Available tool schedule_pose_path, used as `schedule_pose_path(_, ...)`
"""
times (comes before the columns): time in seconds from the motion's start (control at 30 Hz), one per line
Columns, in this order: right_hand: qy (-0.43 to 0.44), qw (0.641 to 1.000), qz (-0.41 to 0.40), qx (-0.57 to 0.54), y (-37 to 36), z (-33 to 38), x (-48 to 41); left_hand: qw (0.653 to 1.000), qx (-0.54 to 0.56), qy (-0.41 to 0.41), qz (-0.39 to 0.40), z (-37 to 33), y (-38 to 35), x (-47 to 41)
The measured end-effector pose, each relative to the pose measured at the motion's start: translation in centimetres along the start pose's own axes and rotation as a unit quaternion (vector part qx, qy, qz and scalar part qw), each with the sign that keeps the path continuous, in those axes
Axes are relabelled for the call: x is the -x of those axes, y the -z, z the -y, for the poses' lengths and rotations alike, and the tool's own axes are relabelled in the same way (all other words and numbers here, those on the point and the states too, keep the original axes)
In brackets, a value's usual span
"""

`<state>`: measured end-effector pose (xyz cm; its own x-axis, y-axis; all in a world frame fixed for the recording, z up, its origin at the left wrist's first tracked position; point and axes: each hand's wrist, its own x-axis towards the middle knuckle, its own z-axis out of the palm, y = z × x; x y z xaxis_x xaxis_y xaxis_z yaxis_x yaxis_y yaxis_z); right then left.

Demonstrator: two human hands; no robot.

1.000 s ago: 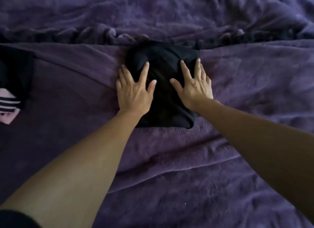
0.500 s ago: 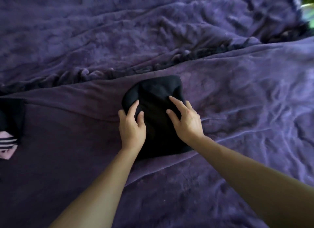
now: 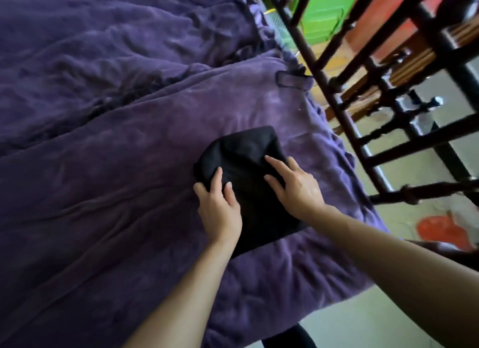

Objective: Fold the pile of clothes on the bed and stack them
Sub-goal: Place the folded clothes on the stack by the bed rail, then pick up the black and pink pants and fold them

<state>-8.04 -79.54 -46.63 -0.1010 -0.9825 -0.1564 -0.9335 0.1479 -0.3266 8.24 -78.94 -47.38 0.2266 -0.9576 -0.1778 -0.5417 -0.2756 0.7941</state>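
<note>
Black folded garment (image 3: pixel 246 150), a compact packet, lies on the purple blanket (image 3: pixel 116 171) near the bed's right edge. The left hand (image 3: pixel 220 212) grips its left border, with bent fingers over the edge and the thumb on top. The right hand (image 3: pixel 300 192) holds the opposite side: forefinger and thumb lie on the cloth, and the other fingers pass over the right border, their tips hidden.

Change: a second ago both hands lay flat on the packet with fingers spread, pressing it smooth. Half a second ago the fingers had begun to draw in toward its sides, and now they close on it. The gap between the packet and the blanket's dark ridge has widened across the three views. The view has also swung to the right, so that the striped garment formerly at the far left is out of sight and the dark turned-wood bed frame (image 3: pixel 334 84) now shows. Beyond the frame are a blurred green object (image 3: pixel 324 13) and pale floor (image 3: pixel 350 319).

Reading: folding of this piece appears complete, and the change from pressing to gripping suggests it is being carried toward a stacking place. No stack is visible, so where it is bound cannot be told.
</note>
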Motion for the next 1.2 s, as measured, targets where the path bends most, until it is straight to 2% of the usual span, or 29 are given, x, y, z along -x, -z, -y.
schedule_pose_path(0.2, -0.007, 0.999, -0.011, 0.050, 4.2, -11.8, -2.1, 0.999, 0.024, 0.002, 0.045, -6.1, -10.0, 2.1)
schedule_pose_path(0.27, -0.028, 0.998, 0.014, 0.056, 3.5, -15.3, -2.8, 0.995, -0.017, -0.009, 0.102, -6.1, -12.9, 2.4)
schedule_pose_path(0.3, -0.036, 0.996, 0.032, 0.071, 2.7, -16.8, -3.0, 0.988, -0.080, -0.021, 0.127, -5.4, -14.0, 2.4)
schedule_pose_path(0.37, -0.027, 0.991, 0.046, 0.121, 0.8, -18.7, -2.7, 0.956, -0.247, -0.063, 0.146, -3.2, -15.5, 2.4)
schedule_pose_path(0.43, 0.024, 0.988, 0.033, 0.146, -1.4, -19.6, -1.9, 0.915, -0.350, -0.121, 0.158, -0.9, -16.0, 2.2)
schedule_pose_path(0.5, 0.044, 0.987, 0.043, 0.145, -3.3, -19.8, -1.3, 0.885, -0.396, -0.167, 0.180, 0.6, -16.2, 1.7)
schedule_pose_path(0.6, 0.023, 0.984, 0.079, 0.160, -3.8, -19.4, -1.5, 0.859, -0.424, -0.188, 0.217, 0.9, -15.2, 0.8)
schedule_pose_path(0.7, 0.031, 0.978, 0.081, 0.188, -1.7, -17.2, -1.5, 0.849, -0.440, -0.177, 0.234, -0.1, -12.0, 1.1)
schedule_pose_path(0.9, 0.180, 0.962, 0.115, 0.171, 3.0, -5.5, 1.8, 0.876, -0.436, -0.101, 0.180, -0.6, 1.0, 5.0)
schedule_pose_path(1.1, 0.340, 0.917, 0.163, 0.132, 4.0, 9.4, 7.7, 0.889, -0.443, 0.024, 0.113, 4.1, 16.7, 11.7)
schedule_pose_path(1.2, 0.423, 0.882, 0.158, 0.135, 3.8, 16.9, 11.2, 0.896, -0.428, 0.094, 0.074, 7.9, 23.9, 15.8)
